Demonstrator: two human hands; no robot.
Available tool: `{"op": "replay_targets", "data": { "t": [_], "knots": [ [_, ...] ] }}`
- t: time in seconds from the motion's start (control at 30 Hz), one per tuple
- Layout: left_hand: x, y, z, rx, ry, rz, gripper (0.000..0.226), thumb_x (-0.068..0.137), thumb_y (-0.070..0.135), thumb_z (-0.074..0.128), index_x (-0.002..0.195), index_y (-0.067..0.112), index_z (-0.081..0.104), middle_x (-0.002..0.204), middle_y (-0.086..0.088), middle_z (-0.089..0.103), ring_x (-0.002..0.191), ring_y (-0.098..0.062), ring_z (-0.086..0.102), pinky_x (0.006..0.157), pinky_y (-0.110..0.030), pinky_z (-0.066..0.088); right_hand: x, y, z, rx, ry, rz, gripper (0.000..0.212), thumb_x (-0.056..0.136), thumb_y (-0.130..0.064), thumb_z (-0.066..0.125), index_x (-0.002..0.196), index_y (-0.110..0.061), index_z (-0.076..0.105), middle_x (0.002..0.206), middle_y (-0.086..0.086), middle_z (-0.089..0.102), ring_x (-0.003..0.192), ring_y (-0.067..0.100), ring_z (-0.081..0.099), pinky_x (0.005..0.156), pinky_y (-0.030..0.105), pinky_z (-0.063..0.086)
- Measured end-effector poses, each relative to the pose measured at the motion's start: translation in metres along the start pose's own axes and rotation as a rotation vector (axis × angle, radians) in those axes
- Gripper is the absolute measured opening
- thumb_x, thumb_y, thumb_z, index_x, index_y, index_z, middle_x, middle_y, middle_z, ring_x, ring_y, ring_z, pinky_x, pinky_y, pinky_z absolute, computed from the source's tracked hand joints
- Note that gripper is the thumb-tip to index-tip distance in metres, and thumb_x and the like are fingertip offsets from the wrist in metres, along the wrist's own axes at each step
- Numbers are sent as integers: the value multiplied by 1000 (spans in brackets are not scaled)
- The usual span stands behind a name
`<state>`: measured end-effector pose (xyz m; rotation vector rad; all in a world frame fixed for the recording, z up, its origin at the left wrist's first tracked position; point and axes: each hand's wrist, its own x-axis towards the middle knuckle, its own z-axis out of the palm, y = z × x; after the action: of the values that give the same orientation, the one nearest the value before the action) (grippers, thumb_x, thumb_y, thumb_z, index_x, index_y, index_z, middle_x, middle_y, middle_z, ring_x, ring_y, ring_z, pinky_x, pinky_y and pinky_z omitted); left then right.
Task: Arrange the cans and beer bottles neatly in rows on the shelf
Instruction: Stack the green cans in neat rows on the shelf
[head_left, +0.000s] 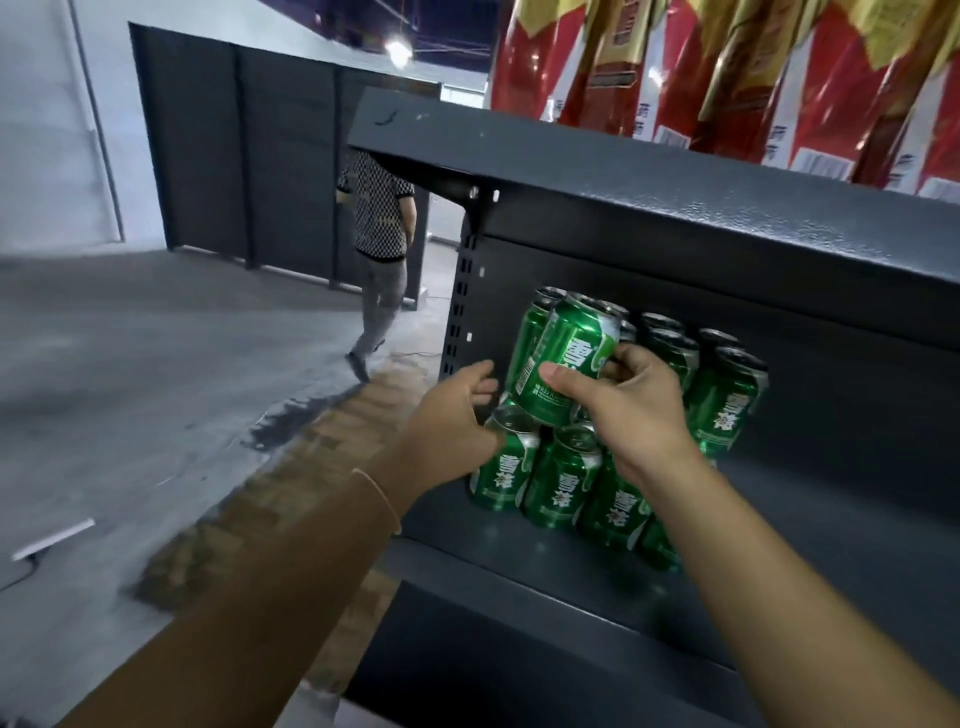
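Shelf (779, 545): dark grey metal, with a perforated upright at its left end and a second board above it.

Cans (563, 480): green, white lettering, silver tops. They stand grouped on the shelf in rough rows, a front row nearest the camera and further cans behind toward the back panel. One can at the right (724, 402) stands slightly apart from the main cluster.

Lifted can (563, 364): same green type, tilted, raised above the front row and in front of the rear cans.

Right hand (631, 410): thumb across the near face of the lifted can, fingers curled round its far side; it holds the can clear of the shelf.

Left hand (457, 415): reaches in at the left end of the group, fingers loosely curved, resting against the silver top of the leftmost front can (501, 462). Whether it actually grips that can cannot be told. A thin band circles the wrist.

Upper board: red and gold packages (727, 78) stand along it in a row.

Background: a grey concrete floor (156, 364) with a darker stained patch; dark partition panels (249, 156); a person (379, 249) in a patterned top and grey trousers, seen from behind beside the shelf end.
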<state>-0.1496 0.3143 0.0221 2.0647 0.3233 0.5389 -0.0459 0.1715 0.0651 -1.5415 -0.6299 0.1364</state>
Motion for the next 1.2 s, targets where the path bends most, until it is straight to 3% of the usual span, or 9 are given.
{"op": "replay_targets", "data": {
  "t": [0.07, 0.17, 0.27, 0.4, 0.5, 0.6, 0.7, 1.0, 1.2],
  "knots": [
    [2, -6, -1, 41, -27, -23, 88, 83, 16, 72, 152, 11, 19, 149, -1, 41, 131, -12, 44, 71, 6, 33, 2, 4, 8, -11, -6, -14, 48, 68, -13, 89, 106, -9, 62, 90, 2, 74, 76, 11, 73, 67, 25, 60],
    [8, -15, 4, -4, -2, -101, 95, 79, 18, 77, 153, 14, 18, 149, -3, 41, 131, -15, 44, 90, -10, 36, 8, 12, 18, -83, 12, -14, 63, 64, -22, 92, 117, -11, 60, 101, 2, 73, 90, 16, 73, 77, 29, 61],
    [13, -22, 10, -54, 7, -143, 100, 74, 19, 81, 152, 15, 18, 147, -5, 43, 130, -18, 45, 102, -27, 40, 12, 20, 24, -132, 11, -17, 46, 65, -21, 91, 102, -21, 63, 98, -2, 73, 89, 16, 72, 79, 34, 61],
    [18, -26, 12, -61, 21, -109, 99, 73, 22, 82, 152, 16, 22, 143, -3, 47, 128, -17, 47, 105, -31, 41, 14, 26, 29, -196, 19, -28, 43, 64, -25, 92, 97, -26, 65, 97, -5, 74, 89, 14, 72, 82, 40, 61],
    [21, -27, 13, -56, 20, -57, 88, 74, 22, 81, 147, 19, 32, 132, 4, 54, 120, -11, 51, 98, -24, 41, 16, 30, 31, -220, 17, -12, 47, 62, -31, 92, 99, -28, 63, 99, -6, 73, 92, 13, 71, 83, 40, 60],
    [22, -27, 13, -30, 31, 18, 61, 73, 25, 82, 127, 25, 54, 105, 19, 65, 96, 13, 57, 79, -5, 41, 16, 31, 34, -249, 33, -14, 72, 47, -52, 89, 110, -25, 65, 102, -6, 73, 96, 15, 70, 83, 41, 60],
    [23, -27, 13, -29, 44, 43, 52, 73, 27, 82, 120, 24, 59, 91, 27, 60, 79, 25, 50, 69, 6, 37, 18, 33, 33, -255, 32, -24, 77, 46, -55, 86, 112, -23, 65, 103, -6, 73, 97, 15, 70, 83, 41, 60],
    [21, -23, 13, 23, 38, 30, 53, 74, 29, 80, 122, 24, 58, 104, 16, 65, 97, -3, 61, 86, -20, 48, 19, 36, 31, -303, 4, -57, 94, 45, -63, 84, 125, -21, 57, 109, -7, 69, 102, 14, 67, 86, 40, 59],
    [3, 4, -4, 484, -19, 10, 19, 84, 28, 65, 98, 17, 59, 90, 2, 63, 86, -16, 62, 73, -34, 54, 15, 23, 17, -236, 5, -54, 86, 72, -36, 85, 143, -16, 42, 117, -6, 58, 107, 9, 60, 94, 33, 55]
  ]
}}
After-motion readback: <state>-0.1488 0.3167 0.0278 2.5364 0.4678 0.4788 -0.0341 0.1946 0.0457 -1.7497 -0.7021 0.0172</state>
